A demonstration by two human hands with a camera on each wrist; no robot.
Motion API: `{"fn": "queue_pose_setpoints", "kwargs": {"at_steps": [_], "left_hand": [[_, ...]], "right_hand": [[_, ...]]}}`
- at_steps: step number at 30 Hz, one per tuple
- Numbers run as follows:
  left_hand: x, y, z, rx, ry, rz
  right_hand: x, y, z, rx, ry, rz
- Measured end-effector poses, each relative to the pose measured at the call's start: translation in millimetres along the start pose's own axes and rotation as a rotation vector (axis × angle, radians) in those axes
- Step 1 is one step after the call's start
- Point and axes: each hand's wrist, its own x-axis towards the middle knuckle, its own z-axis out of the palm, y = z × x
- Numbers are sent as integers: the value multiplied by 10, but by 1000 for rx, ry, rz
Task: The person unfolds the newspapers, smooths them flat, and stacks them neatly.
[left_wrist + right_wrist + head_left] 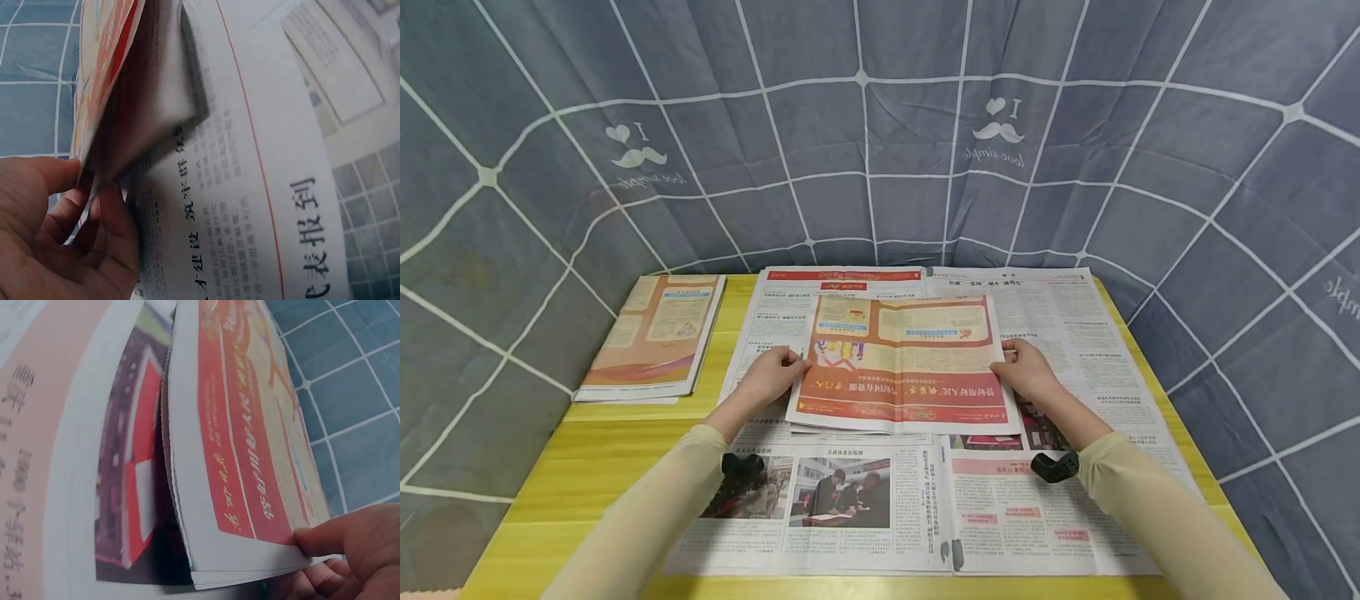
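Sleeved forearms reach in from the bottom of the head view, each wrist carrying a small black camera.

Under them, an open broadsheet (1037, 508) covers most of the yellow table (550, 500), and the grey grid-patterned curtain (880, 125) closes off the back and sides. On the broadsheet lies a folded paper (906, 362), orange and red on top, square to the table edge. A second folded paper (655, 337) sits apart at the table's left rear.

The left hand (771, 375) pinches the folded paper's left edge: the wrist view shows thumb on top and fingers curled under the lifted stack. The right hand (1026, 371) does likewise on the right edge, thumb pressing the white margin, fingers tucked beneath.

Judging from this, the step in hand is lifting or squaring the folded paper by both side edges. The next move calls for an even pull from both hands so that the loose sheets stay aligned and do not fan out or drag the broadsheet along.

Writing: the curtain bears "I", a heart and a moustache above "love simple". The papers carry Chinese headlines; large characters show in the left wrist view, but I would not vouch for their reading.
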Motion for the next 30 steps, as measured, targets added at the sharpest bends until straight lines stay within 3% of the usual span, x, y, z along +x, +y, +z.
{"fn": "queue_pose_setpoints", "kwargs": {"at_steps": [5,13,17,19,22,26,30], "left_hand": [[12,-30,-26,67,7,62],[61,-114,-47,133,-38,167],[62,-133,-56,289,-15,259],[52,-132,-63,411,-14,340],[30,-117,-74,575,-28,461],[4,-105,-84,676,-76,566],[-1,-125,-96,713,-121,623]], "right_hand": [[15,26,11,-115,13,-27],[37,34,29,-125,16,-29],[24,23,23,-134,6,-39],[8,13,15,-166,11,-58],[-29,6,10,-257,52,-124],[-97,14,28,-411,111,-265],[-198,40,66,-532,29,-426]]}}
